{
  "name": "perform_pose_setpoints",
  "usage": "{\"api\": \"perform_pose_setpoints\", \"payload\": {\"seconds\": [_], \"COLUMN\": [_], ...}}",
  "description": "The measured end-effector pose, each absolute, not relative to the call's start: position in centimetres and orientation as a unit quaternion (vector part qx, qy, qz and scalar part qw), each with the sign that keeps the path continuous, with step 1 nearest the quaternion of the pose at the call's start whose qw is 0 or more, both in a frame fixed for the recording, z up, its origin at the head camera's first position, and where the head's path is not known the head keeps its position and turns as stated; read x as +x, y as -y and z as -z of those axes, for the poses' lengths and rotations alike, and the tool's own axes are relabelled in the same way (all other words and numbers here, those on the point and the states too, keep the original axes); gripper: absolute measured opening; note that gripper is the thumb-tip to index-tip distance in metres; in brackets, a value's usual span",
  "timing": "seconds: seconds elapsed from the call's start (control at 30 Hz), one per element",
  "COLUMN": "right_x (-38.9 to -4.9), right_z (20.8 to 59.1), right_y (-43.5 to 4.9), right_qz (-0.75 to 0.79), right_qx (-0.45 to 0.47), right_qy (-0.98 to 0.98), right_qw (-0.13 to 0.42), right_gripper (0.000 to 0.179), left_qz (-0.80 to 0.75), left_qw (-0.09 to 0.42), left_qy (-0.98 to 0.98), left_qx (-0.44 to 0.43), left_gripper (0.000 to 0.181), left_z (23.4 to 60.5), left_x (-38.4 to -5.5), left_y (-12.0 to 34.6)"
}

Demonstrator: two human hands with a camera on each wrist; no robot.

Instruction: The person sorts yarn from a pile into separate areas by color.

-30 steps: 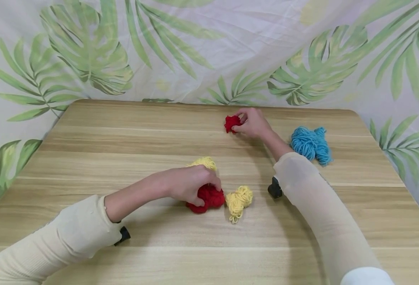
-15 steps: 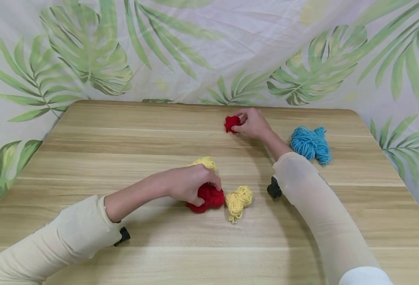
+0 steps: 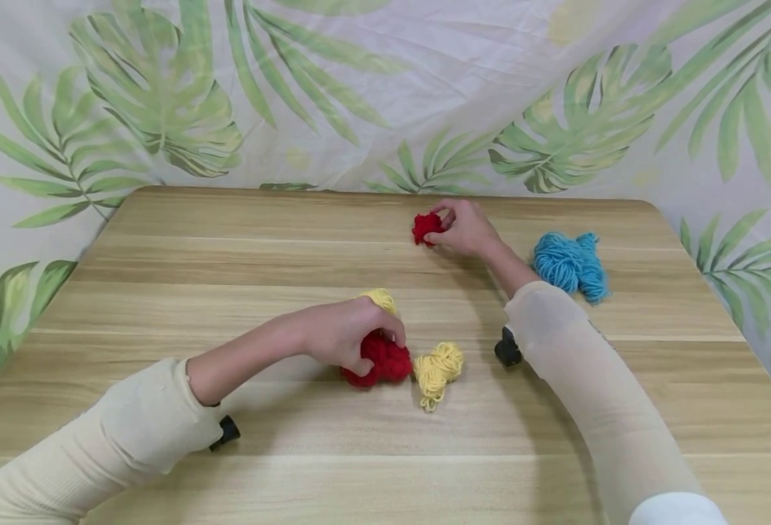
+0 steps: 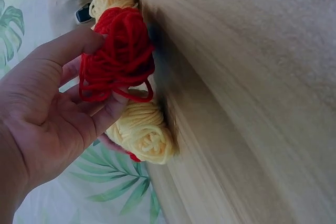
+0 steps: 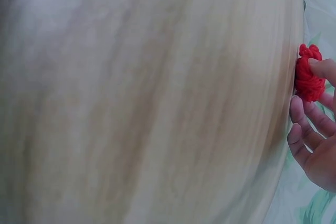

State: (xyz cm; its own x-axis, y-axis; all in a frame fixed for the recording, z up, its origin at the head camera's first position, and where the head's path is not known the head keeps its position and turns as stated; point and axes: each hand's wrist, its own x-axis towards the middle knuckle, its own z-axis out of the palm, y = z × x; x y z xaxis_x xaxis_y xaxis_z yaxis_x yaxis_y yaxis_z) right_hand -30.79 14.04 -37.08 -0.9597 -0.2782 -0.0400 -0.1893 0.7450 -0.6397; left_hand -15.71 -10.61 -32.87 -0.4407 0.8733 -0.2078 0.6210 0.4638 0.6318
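My left hand [image 3: 342,332] grips a bundle of red yarn [image 3: 387,359] near the middle of the table, thumb on one side and fingers on the other. The left wrist view shows the strands of this red yarn [image 4: 121,51] between thumb and fingertips. One yellow yarn bundle [image 3: 380,300] lies just behind it, partly covered by the hand; another yellow yarn bundle [image 3: 438,373] sits right beside it. Toward the back edge my right hand [image 3: 467,230] pinches a smaller red yarn bundle [image 3: 427,228], also visible as red yarn [image 5: 310,77] in the right wrist view.
A blue yarn bundle [image 3: 570,266] lies on the right side of the wooden table [image 3: 228,255], close to my right forearm. Behind the table's back edge hangs a leaf-printed cloth [image 3: 359,95]. Small black devices [image 3: 508,348] sit under both wrists.
My left hand has shifted slightly up and back with the larger red yarn bundle. The right hand stays in place on the smaller red one.
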Motion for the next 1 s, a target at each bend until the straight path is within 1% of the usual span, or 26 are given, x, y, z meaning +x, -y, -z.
{"api": "perform_pose_setpoints", "payload": {"seconds": [0.27,0.53,1.0], "right_x": [-30.2,-29.6,-28.2], "right_z": [36.9,36.6,35.9], "right_y": [-14.4,-14.8,-15.3], "right_qz": [0.328,0.32,0.32], "right_qx": [-0.127,-0.14,-0.174], "right_qy": [-0.934,-0.936,-0.93], "right_qw": [0.065,0.055,0.041], "right_gripper": [0.058,0.06,0.058], "left_qz": [-0.258,-0.28,-0.321], "left_qw": [0.268,0.276,0.253], "left_qy": [-0.806,-0.805,-0.801], "left_qx": [0.461,0.443,0.437], "left_gripper": [0.037,0.039,0.038], "left_z": [32.4,32.1,31.5], "left_x": [-16.0,-16.2,-17.0], "left_y": [10.7,10.7,10.8]}}
